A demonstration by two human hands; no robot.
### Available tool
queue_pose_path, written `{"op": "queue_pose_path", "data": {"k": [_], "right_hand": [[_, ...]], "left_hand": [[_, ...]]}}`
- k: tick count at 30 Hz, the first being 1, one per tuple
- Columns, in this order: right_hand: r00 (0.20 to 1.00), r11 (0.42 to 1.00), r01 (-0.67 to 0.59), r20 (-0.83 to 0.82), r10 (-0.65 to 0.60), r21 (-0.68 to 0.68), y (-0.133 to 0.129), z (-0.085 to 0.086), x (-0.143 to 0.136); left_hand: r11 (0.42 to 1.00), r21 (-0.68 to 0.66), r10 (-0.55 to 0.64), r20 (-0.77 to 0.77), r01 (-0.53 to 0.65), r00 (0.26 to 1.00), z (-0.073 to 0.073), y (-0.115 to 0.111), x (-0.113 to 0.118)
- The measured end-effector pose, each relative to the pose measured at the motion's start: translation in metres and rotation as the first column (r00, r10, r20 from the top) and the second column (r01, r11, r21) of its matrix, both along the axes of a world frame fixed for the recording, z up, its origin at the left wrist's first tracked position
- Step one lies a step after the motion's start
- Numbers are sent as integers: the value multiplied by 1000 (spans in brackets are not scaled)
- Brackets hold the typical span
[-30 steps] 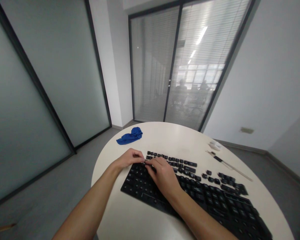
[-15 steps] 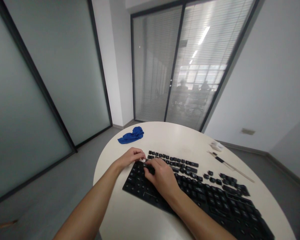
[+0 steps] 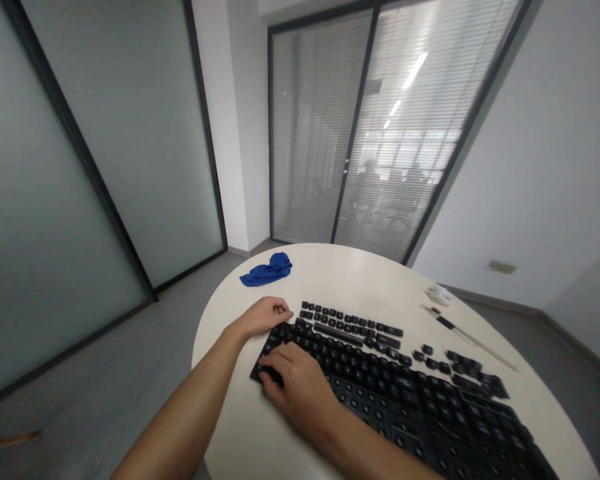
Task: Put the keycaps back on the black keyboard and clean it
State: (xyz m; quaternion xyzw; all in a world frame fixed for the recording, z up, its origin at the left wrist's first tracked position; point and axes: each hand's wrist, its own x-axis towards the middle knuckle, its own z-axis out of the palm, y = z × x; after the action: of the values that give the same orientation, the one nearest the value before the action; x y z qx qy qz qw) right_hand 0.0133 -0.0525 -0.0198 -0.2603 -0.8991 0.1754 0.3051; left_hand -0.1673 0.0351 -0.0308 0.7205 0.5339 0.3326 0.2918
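Black plastic fills the lower right of the frame, where a keyboard (image 3: 395, 387) lies aslant on a pale round table (image 3: 240, 433), its near corner at the lower centre. Keys cover its upper rows, while bare mounts show along its near edge. The person's right hand (image 3: 300, 387) bends over the keyboard's left end, its fingertips down on the board; whether they pinch a key cannot be told. The left hand (image 3: 266, 316) rests just beyond the far left corner with its fingers curled, and it is unclear whether anything sits between them. Loose keys (image 3: 350, 320) stand in rows behind the keyboard, around the centre of the frame, with a long space bar (image 3: 338, 333) among them. More lie in a cluster (image 3: 480, 373) at the lower right. A blue cloth (image 3: 267, 270) lies crumpled left of centre, and a thin brush (image 3: 445, 323) and a small white object (image 3: 439, 295) lie at right.
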Motion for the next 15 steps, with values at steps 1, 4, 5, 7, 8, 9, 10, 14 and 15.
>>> {"op": "queue_pose_path", "data": {"k": [1, 4, 5, 7, 8, 9, 10, 14, 15], "right_hand": [[1000, 1000, -1, 7, 1, 9, 1, -1, -1], [1000, 999, -10, 16, 10, 35, 2, -4, -4], [1000, 999, -15, 11, 14, 42, 2, -5, -5], [1000, 999, -21, -9, 22, 45, 2, -7, -6], [1000, 999, -24, -19, 24, 42, 3, -7, -6], [999, 999, -27, -28, 28, 38, 3, -8, -6], [999, 999, -32, -32, 33, 35, 3, -9, -6], [999, 997, -54, -6, 54, 48, 2, -9, -6], [998, 997, -56, 10, 55, 61, 2, -8, -5]], "left_hand": [[1000, 1, -3, -7, 3, 1000, 0, 0, 0], [1000, 8, -10, -20, 10, 1000, 1, 0, 0], [1000, 10, -10, -23, 11, 1000, 2, 0, 0], [1000, 12, -12, -27, 13, 1000, 2, -1, 0], [1000, 12, -14, -29, 14, 999, 3, -1, 0], [1000, 13, -15, -31, 15, 999, 3, -1, 0], [1000, 14, -15, -32, 16, 999, 3, -1, 0], [1000, 21, -13, -36, 14, 999, 4, -2, 0], [1000, 22, -12, -37, 13, 999, 4, -2, 0]]}}
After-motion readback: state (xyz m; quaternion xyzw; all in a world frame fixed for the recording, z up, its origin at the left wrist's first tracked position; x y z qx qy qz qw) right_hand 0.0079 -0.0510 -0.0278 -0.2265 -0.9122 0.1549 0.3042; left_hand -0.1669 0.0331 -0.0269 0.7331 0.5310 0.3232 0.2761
